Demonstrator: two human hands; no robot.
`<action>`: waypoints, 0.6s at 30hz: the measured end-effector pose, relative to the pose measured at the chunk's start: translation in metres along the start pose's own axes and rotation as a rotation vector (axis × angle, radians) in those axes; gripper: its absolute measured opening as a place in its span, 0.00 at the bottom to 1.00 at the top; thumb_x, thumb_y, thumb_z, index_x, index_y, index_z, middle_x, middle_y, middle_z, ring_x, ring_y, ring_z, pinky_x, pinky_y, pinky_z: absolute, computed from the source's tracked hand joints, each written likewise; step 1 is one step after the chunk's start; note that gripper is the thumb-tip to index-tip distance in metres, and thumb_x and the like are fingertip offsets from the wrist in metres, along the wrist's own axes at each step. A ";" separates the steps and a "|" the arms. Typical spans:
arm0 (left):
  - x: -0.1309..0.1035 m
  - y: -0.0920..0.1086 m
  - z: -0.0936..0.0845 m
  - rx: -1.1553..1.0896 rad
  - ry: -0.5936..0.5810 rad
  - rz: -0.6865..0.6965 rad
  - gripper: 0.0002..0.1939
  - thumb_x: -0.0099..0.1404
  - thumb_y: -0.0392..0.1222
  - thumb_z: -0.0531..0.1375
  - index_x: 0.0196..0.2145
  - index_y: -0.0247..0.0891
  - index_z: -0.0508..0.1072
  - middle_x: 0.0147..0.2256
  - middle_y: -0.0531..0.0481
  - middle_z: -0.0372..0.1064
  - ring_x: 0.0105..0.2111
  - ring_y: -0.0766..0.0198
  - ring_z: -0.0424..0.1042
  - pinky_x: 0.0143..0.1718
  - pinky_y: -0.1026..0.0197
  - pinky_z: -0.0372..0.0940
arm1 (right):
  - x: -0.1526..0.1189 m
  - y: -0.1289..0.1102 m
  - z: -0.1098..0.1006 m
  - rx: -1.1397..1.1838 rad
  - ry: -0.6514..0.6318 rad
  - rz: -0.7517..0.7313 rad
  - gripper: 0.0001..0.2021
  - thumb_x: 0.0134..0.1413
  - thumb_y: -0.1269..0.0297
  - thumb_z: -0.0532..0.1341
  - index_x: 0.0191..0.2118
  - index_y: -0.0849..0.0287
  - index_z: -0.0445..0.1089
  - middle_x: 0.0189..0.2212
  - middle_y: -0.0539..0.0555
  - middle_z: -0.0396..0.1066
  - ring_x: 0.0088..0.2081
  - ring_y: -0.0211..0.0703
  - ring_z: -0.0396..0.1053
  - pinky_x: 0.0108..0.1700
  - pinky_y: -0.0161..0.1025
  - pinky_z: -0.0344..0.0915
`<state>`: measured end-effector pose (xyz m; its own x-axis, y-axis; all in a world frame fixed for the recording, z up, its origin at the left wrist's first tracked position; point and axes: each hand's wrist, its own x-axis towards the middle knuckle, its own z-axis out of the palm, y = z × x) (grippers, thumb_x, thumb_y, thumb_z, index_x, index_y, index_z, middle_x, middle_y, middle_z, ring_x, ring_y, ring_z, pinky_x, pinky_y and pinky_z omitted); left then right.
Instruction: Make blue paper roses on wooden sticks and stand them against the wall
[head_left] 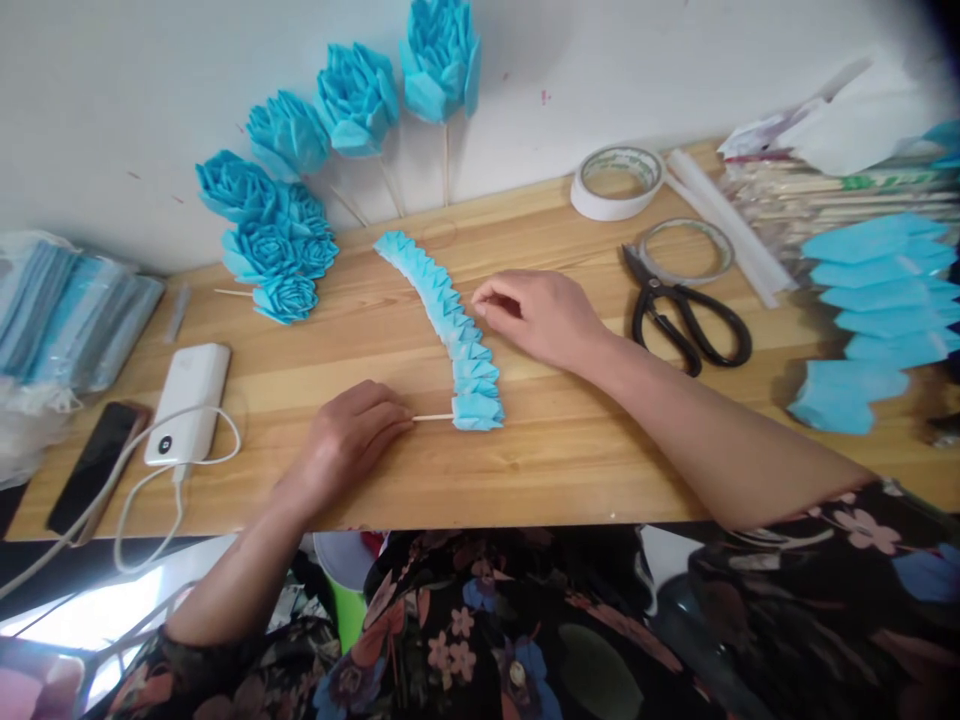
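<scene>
My left hand [356,430] rests near the table's front edge, its fingers closed on the end of a thin wooden stick [433,417]. The stick's other end runs into the lowest fold of a long strip of pleated light-blue paper or fabric [442,312]. That strip curves up and leftward across the table, points along its right side. Just right of its middle, my right hand [544,315] hovers with thumb and fingertips drawn together; nothing shows between them. Several finished blue flowers [356,100] on sticks lean against the wall, and smaller blue flowers [262,252] lie below them.
Black-handled scissors [664,310], a white tape roll [619,182], a thinner ring of tape [686,250] and translucent sticks [731,225] lie right. Beyond are folded blue pieces [885,290] and bagged sticks [832,190]. Left: a power bank [191,395], phone [97,465], cable and packaged blue stacks [71,310].
</scene>
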<state>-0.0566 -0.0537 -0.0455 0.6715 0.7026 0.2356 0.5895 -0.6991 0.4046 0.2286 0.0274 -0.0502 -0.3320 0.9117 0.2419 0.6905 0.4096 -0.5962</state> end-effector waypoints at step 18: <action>0.001 0.000 0.001 -0.016 0.014 0.012 0.06 0.72 0.35 0.58 0.39 0.37 0.75 0.37 0.45 0.73 0.37 0.62 0.71 0.37 0.59 0.67 | 0.001 0.006 -0.022 0.264 -0.443 -0.311 0.08 0.58 0.62 0.62 0.34 0.53 0.79 0.30 0.49 0.73 0.31 0.38 0.67 0.36 0.37 0.60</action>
<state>-0.0559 -0.0532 -0.0463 0.6719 0.6960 0.2532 0.5742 -0.7055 0.4154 0.2465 0.0310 -0.0364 -0.7682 0.6273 0.1277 0.3537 0.5821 -0.7321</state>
